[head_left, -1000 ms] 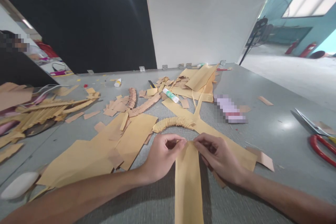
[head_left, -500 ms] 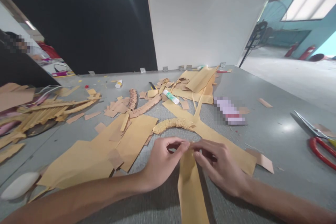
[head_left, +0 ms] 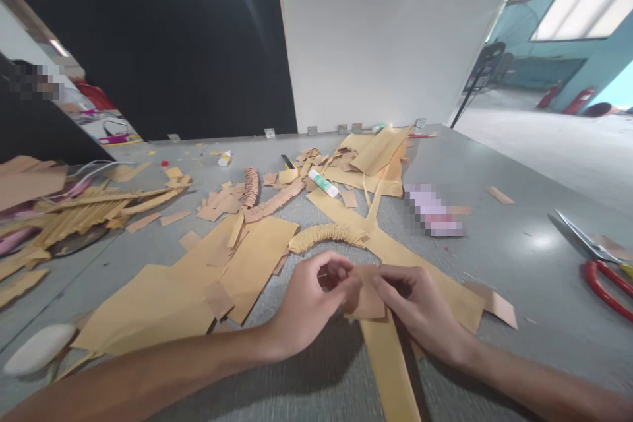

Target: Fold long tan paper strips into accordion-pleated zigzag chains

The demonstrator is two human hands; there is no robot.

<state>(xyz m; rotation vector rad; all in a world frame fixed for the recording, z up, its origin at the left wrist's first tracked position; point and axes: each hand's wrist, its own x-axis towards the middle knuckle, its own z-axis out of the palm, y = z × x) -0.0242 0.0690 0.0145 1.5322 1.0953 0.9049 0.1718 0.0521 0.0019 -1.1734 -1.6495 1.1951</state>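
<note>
Between my hands is a long strip of yellow-brown paper (head_left: pixel 390 369) whose far end is turned over into a darker, roughly square flap (head_left: pixel 366 306). My left hand (head_left: pixel 316 303) pinches the left edge of this end with thumb and fingers. My right hand (head_left: pixel 420 306) is closed on its right side, thumb on top. The near part of the strip runs down toward the bottom of the view. Just beyond my hands lies a curved, tightly pleated paper strip (head_left: pixel 326 235). Flat yellow-brown paper sheets (head_left: pixel 257 264) lie to the left.
Red-handled scissors (head_left: pixel 601 267) lie open at the right. A glue stick (head_left: pixel 322 182) rests among paper scraps. A white rounded object (head_left: pixel 39 349) is at the left front. A black and white panel (head_left: pixel 376 39) stands along the table's back. A person is partly visible far left.
The strip's far end has been turned over, so a darker square flap now shows between my hands. The strip's near part has swung to the right.
</note>
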